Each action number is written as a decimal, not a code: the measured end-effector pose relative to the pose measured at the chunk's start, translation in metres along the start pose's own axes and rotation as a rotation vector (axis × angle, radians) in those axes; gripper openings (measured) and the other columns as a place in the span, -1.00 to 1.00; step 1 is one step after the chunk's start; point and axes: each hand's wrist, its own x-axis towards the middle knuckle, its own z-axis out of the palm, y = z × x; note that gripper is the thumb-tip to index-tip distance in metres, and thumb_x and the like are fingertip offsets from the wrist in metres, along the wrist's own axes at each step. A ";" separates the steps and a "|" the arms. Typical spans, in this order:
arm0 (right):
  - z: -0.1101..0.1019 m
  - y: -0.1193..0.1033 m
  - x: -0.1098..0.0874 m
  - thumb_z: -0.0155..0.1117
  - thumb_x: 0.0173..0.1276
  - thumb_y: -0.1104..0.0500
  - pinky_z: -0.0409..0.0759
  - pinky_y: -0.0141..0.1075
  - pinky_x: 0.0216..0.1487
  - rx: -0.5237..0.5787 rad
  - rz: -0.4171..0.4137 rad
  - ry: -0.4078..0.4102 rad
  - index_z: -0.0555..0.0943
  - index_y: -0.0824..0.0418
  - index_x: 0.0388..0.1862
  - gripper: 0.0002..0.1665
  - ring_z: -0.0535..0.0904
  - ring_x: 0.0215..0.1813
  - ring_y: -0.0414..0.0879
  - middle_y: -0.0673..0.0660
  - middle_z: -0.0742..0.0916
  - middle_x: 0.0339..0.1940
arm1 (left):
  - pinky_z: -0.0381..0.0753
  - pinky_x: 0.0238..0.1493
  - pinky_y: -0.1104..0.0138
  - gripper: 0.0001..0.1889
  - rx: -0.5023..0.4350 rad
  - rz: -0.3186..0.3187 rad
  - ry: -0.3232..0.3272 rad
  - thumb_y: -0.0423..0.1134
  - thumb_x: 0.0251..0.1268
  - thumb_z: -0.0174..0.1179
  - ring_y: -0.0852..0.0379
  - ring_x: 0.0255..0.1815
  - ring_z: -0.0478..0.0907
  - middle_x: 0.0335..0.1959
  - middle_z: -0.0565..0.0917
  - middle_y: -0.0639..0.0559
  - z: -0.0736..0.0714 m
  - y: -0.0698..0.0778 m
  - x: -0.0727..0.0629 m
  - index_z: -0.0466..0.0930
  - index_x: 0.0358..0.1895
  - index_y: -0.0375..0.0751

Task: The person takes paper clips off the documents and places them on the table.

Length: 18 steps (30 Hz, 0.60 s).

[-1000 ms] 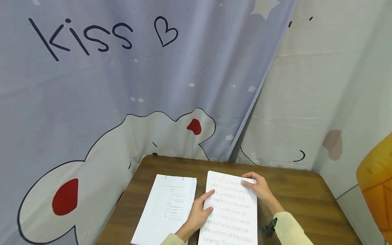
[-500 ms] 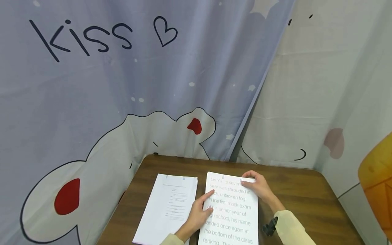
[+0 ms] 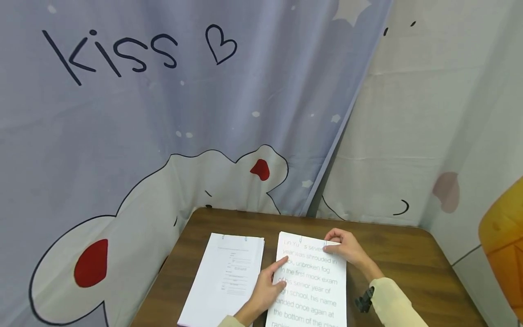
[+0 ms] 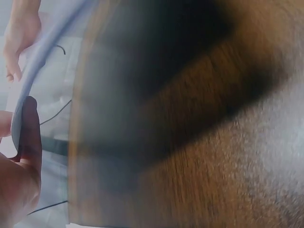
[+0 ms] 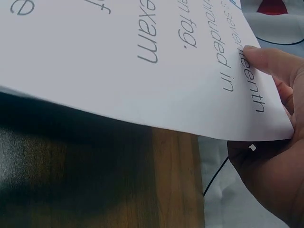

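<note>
A stack of printed sheets [image 3: 309, 281] with large text is held above the table, with wire paper clips [image 3: 301, 239] at its top edge. My left hand [image 3: 263, 290] grips the stack's left edge. In the left wrist view, that hand [image 4: 19, 185] has fingers on both faces of the paper. At the top right corner my right hand [image 3: 347, 249] pinches the stack. The right wrist view shows the right thumb [image 5: 266, 61] on the printed face, with other fingers partly hidden behind the sheets [image 5: 109, 85].
Left of the held stack, a second clipped stack of paper [image 3: 204, 284] with small print lies on the wooden table [image 3: 392, 259]. A printed curtain [image 3: 163, 113] hangs behind the table's far edge. A black device [image 3: 364, 299] is strapped at the right wrist.
The held stack and both hands have shifted slightly right and down in the head view since half a second ago. Both hands keep the same hold. The left stack stays on the table.
</note>
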 end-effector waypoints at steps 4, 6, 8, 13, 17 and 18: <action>0.000 -0.002 -0.001 0.49 0.27 0.38 0.74 -0.26 -0.50 0.031 -0.007 -0.013 0.58 0.47 -0.06 -0.67 0.76 -0.44 -0.04 0.33 0.81 -0.34 | 0.82 -0.05 0.37 -0.19 -0.006 0.005 0.004 -0.70 0.18 0.14 0.02 0.07 0.78 0.47 0.54 -0.29 0.002 0.001 0.000 0.41 0.56 -0.16; 0.001 -0.003 -0.001 0.48 0.28 0.38 0.74 -0.27 -0.51 0.032 -0.007 -0.016 0.56 0.48 -0.06 -0.67 0.76 -0.44 -0.04 0.35 0.80 -0.34 | 0.81 -0.03 0.39 -0.19 -0.013 0.000 0.004 -0.70 0.19 0.14 0.01 0.09 0.77 0.49 0.53 -0.28 0.003 0.001 0.000 0.41 0.57 -0.16; 0.002 -0.003 -0.001 0.47 0.29 0.38 0.73 -0.27 -0.52 0.032 -0.003 -0.014 0.56 0.47 -0.06 -0.68 0.75 -0.45 -0.05 0.34 0.79 -0.35 | 0.81 -0.02 0.39 -0.19 -0.021 -0.006 0.005 -0.70 0.20 0.14 0.01 0.10 0.77 0.49 0.52 -0.27 0.003 0.001 -0.001 0.41 0.57 -0.15; 0.004 -0.003 0.000 0.47 0.30 0.36 0.72 -0.27 -0.51 -0.001 0.006 0.016 0.58 0.39 -0.08 -0.72 0.73 -0.43 -0.07 0.21 0.76 -0.35 | 0.82 -0.02 0.36 -0.19 -0.034 -0.004 0.005 -0.70 0.22 0.15 0.00 0.08 0.78 0.49 0.52 -0.28 0.004 0.001 -0.003 0.40 0.58 -0.15; 0.006 -0.002 0.000 0.48 0.30 0.34 0.70 -0.28 -0.47 -0.031 0.018 0.054 0.60 0.32 -0.09 -0.74 0.71 -0.40 -0.08 0.15 0.73 -0.28 | 0.83 -0.03 0.32 -0.19 -0.045 0.012 0.002 -0.70 0.21 0.14 -0.01 0.07 0.79 0.51 0.49 -0.31 0.005 0.001 -0.004 0.38 0.58 -0.19; 0.006 -0.002 0.000 0.48 0.30 0.34 0.70 -0.28 -0.46 -0.032 0.022 0.064 0.60 0.31 -0.09 -0.74 0.71 -0.39 -0.08 0.15 0.73 -0.26 | 0.83 -0.03 0.31 -0.19 -0.047 0.014 0.002 -0.70 0.21 0.14 -0.01 0.06 0.79 0.51 0.49 -0.31 0.006 0.001 -0.004 0.37 0.59 -0.19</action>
